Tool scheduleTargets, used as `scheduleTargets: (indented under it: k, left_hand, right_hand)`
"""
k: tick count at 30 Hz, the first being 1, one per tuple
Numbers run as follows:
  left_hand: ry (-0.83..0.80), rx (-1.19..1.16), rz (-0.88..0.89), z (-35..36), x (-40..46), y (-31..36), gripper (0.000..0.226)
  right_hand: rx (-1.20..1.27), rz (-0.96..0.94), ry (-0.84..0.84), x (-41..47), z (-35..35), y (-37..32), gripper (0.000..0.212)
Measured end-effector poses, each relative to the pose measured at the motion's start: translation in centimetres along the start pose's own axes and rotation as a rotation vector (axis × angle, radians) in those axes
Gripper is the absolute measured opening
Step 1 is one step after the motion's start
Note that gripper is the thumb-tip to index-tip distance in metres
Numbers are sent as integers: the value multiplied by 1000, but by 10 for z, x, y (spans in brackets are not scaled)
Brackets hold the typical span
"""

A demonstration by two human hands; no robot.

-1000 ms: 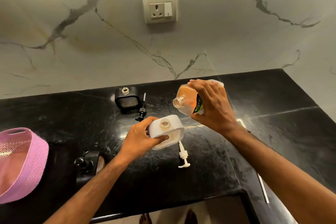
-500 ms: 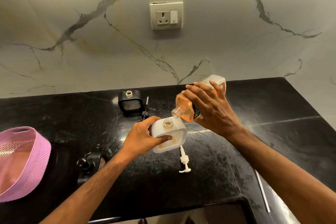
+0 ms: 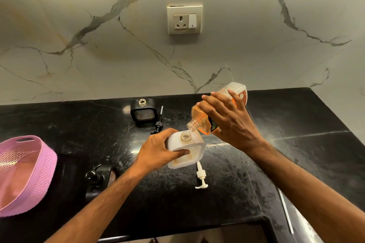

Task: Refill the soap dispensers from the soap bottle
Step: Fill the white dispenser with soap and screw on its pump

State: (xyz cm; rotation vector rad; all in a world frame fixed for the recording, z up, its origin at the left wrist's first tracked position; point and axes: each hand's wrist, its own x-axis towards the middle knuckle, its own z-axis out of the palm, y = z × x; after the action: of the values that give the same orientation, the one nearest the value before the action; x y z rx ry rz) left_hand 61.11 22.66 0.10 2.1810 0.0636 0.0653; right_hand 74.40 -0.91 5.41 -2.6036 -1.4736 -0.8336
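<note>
My left hand (image 3: 158, 153) grips a white square soap dispenser (image 3: 194, 151) standing on the black counter, its round neck open at the top. My right hand (image 3: 229, 122) holds the soap bottle (image 3: 201, 119) with orange liquid, tilted steeply so its open mouth hangs just above and right of the dispenser's neck. The white pump (image 3: 201, 176) lies on the counter in front of the dispenser. A black dispenser (image 3: 143, 113) with an open neck stands further back, with its black pump (image 3: 158, 122) lying beside it.
A pink woven basket (image 3: 25, 173) sits at the left edge of the black counter (image 3: 296, 144). A third black dispenser (image 3: 98, 180) with its pump on stands near my left forearm. A wall socket (image 3: 184, 18) is on the marble wall behind.
My right hand has tipped the soap bottle further down and brought its mouth close over the white dispenser's neck. My left hand keeps its grip on the dispenser.
</note>
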Motion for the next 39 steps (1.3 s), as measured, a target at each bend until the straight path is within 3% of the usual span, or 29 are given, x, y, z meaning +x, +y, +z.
scheduleTargets:
  k: [39]
  left_hand:
    - [-12, 50, -29, 8, 8, -6, 55]
  right_hand:
    - [-101, -45, -43, 1, 6, 7, 95]
